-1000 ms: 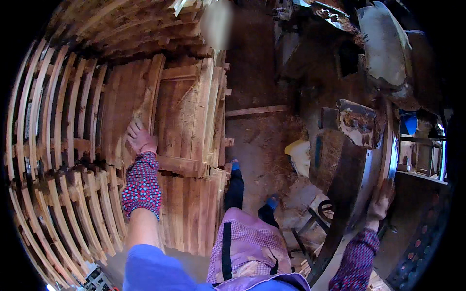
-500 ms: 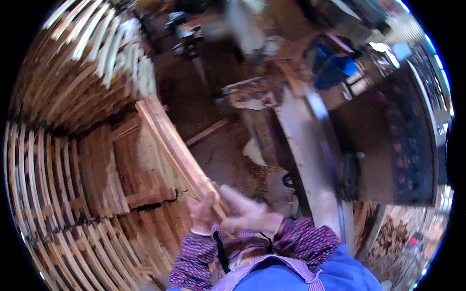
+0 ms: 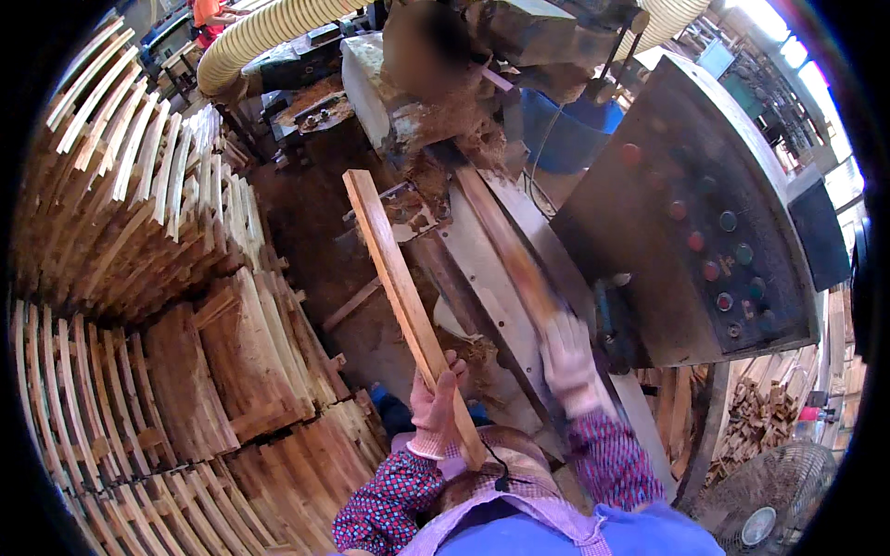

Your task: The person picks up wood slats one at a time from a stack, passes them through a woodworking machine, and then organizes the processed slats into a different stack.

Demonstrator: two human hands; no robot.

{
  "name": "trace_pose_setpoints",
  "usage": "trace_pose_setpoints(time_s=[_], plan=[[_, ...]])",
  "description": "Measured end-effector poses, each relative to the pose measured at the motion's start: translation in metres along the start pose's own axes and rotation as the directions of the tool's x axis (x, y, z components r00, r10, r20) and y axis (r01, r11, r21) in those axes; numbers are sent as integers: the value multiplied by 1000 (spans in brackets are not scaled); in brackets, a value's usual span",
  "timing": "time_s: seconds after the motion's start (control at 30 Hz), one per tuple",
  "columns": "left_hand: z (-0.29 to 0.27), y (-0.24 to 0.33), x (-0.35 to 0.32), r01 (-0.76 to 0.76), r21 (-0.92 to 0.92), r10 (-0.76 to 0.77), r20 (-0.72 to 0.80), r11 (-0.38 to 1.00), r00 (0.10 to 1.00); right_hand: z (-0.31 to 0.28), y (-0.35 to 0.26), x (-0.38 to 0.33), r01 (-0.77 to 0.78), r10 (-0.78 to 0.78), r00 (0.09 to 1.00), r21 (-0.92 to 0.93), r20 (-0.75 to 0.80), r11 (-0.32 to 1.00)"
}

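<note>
Left hand (image 3: 434,400) grips wooden slat (image 3: 403,296) near its base

— Where does the plank (image 3: 400,295) sit?
— In front of the person, running up and away from the left hand (image 3: 434,405), between the stacked boards (image 3: 176,306) on the left and the machine bed (image 3: 501,278) on the right.
— And the right hand (image 3: 567,363)?
— On the machine bed, just right of the plank. The control panel (image 3: 705,213) stands further right, with a fan (image 3: 765,505) below it and a hose (image 3: 278,32) far behind.
</note>
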State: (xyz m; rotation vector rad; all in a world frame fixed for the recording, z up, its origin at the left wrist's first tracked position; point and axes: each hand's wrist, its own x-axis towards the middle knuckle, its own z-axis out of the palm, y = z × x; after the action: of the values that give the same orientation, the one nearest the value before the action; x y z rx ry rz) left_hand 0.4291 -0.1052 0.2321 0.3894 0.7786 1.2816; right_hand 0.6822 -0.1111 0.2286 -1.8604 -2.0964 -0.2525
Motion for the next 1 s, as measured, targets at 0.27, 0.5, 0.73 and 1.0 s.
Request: trace_pose_setpoints(time_s=[0.27, 0.5, 0.73, 1.0], plan=[[16, -8, 28, -155, 74, 159, -52, 985, 986, 66, 13, 175, 143, -133, 988, 158, -74, 977], [10, -16, 65, -52, 187, 28, 129, 981, 991, -9, -90, 61, -318, -220, 866, 833, 450, 452], [-143, 39, 53, -43, 973, 28, 38, 228, 999, -48, -40, -122, -558, 369, 756, 238, 540, 795], [-476, 255, 59, 897, 208, 708, -555, -391, 437, 42, -11, 19, -50, 77, 972, -123, 222, 991]])
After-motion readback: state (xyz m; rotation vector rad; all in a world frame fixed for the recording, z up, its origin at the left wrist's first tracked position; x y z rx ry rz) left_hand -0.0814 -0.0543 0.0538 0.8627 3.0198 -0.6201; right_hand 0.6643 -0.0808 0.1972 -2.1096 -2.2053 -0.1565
